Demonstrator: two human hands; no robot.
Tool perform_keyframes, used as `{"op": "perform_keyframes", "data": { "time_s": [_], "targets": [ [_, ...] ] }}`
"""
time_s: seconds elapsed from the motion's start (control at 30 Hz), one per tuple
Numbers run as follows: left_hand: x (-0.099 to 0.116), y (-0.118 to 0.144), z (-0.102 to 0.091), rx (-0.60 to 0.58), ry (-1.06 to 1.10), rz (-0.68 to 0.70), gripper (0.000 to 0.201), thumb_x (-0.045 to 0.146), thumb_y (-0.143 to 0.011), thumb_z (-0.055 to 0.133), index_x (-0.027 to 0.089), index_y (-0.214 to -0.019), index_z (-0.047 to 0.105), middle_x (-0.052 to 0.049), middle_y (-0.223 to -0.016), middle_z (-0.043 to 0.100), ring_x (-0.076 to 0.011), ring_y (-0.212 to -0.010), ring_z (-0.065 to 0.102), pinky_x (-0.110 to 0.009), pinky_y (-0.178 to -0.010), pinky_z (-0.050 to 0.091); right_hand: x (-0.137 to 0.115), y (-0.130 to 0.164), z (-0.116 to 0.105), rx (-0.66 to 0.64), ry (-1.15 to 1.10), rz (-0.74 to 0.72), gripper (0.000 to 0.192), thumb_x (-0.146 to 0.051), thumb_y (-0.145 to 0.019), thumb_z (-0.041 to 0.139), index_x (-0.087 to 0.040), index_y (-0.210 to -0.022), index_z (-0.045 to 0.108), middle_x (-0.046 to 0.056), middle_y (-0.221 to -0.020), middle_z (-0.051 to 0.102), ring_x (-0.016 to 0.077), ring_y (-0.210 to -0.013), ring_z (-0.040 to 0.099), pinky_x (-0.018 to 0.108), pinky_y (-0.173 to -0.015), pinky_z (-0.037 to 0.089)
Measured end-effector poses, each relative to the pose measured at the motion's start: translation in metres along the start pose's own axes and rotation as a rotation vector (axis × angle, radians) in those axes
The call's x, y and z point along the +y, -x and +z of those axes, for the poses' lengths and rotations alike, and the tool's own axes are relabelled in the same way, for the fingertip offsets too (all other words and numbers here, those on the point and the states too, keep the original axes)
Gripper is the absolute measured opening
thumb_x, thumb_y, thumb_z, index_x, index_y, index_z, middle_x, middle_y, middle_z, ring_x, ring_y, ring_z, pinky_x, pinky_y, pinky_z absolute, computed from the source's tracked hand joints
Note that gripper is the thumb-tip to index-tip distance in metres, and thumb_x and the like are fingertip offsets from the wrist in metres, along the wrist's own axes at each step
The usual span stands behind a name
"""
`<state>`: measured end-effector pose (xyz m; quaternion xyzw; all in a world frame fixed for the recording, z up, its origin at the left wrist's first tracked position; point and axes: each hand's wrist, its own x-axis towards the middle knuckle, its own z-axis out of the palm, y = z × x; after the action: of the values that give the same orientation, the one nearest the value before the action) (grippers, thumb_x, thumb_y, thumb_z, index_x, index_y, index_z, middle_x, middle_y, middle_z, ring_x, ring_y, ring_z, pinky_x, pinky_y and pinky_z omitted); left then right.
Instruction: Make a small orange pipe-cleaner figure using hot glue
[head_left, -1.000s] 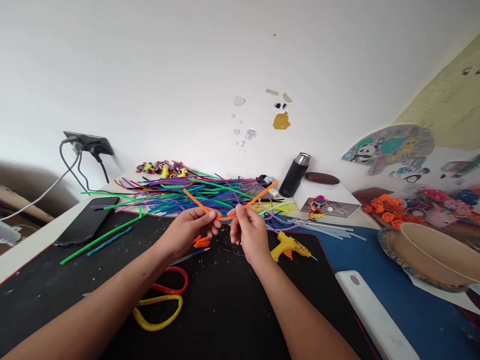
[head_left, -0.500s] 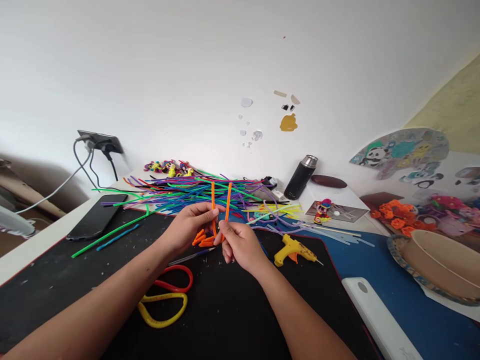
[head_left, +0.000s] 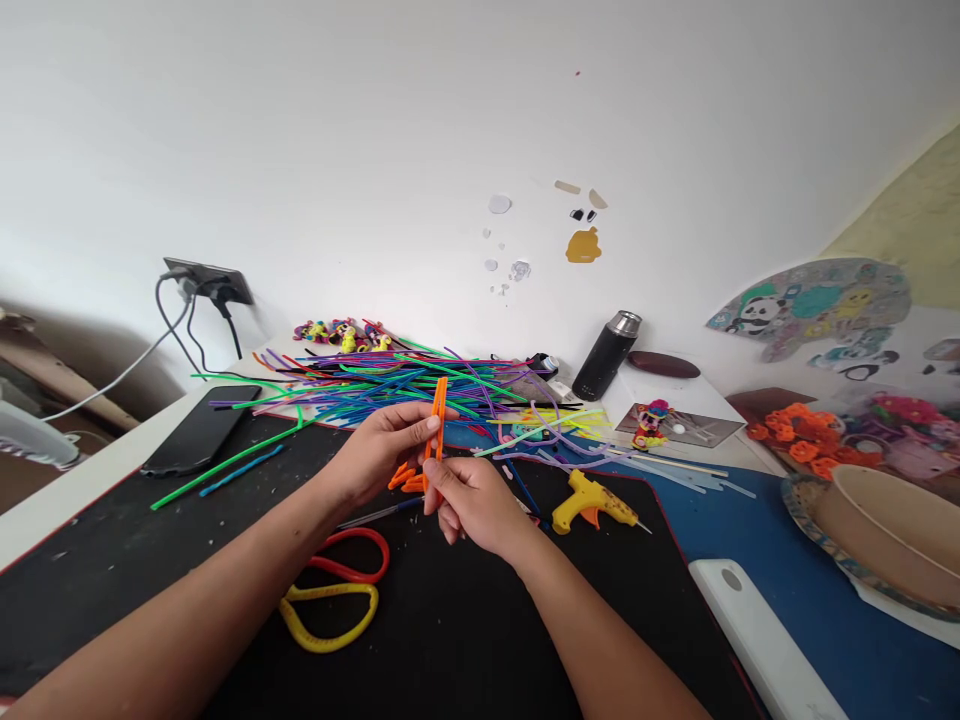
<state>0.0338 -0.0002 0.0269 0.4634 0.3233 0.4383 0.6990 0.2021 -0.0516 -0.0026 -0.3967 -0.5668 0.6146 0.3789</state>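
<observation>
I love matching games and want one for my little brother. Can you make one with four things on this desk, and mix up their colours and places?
Things
1. orange pipe cleaner
2. phone
3. scissors
4. glue gun

Clues
A. red and yellow handles
B. to the right of both hands
C. held by the left hand and the right hand
D. black, lying flat

Right pairs: 1-C, 2-D, 3-A, 4-B

Soft, diffuse light keeps things bright. The white wall [head_left: 360, 180] is palest left of the black flask [head_left: 602, 360], greyer above it, and shadowed far left. A highlight glints on the flask's metal cap [head_left: 625, 322]. Left of the flask, the orange stem [head_left: 440, 400] reads clearly; right, wide-angle distortion stretches the bowl [head_left: 911, 520].
</observation>
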Motion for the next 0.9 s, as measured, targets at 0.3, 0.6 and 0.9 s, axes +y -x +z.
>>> {"op": "perform_keyframes", "data": {
  "time_s": [0.3, 0.6, 0.9],
  "targets": [
    [-0.003, -0.001, -0.004, -0.009, 0.021, -0.015, 0.041, 0.041, -0.067, 0.101, 0.014, -0.093, 0.083, -0.001, -0.062, 0.066, -0.0099, -0.047, 0.054, -0.02, -0.044, 0.042, 0.004, 0.0, 0.0, -0.019, 0.048, 0.004, 0.065, -0.08, -0.095, 0.058, -0.02, -0.071, 0.066, -0.005, -0.043, 0.051, 0.0107, -0.037, 0.049, 0.021, -0.042, 0.035],
    [-0.002, -0.003, -0.003, 0.029, 0.052, 0.034, 0.036, 0.035, -0.066, 0.102, 0.013, -0.077, 0.076, -0.001, -0.063, 0.068, -0.0078, -0.049, 0.054, -0.018, -0.047, 0.044, 0.004, -0.001, 0.0, -0.005, 0.046, 0.011, 0.062, -0.077, -0.096, 0.059, -0.019, -0.074, 0.065, -0.006, -0.045, 0.052, 0.0101, -0.037, 0.049, 0.02, -0.041, 0.034],
    [-0.007, -0.012, -0.008, 0.182, 0.171, 0.146, 0.039, 0.034, -0.064, 0.104, 0.012, -0.079, 0.076, -0.003, -0.068, 0.07, -0.0102, -0.057, 0.062, -0.019, -0.056, 0.053, 0.003, -0.011, -0.011, 0.263, -0.084, -0.029, 0.052, -0.072, -0.091, 0.065, -0.019, -0.089, 0.064, -0.007, -0.056, 0.058, 0.009, -0.037, 0.053, 0.019, -0.036, 0.031]
  ]
}}
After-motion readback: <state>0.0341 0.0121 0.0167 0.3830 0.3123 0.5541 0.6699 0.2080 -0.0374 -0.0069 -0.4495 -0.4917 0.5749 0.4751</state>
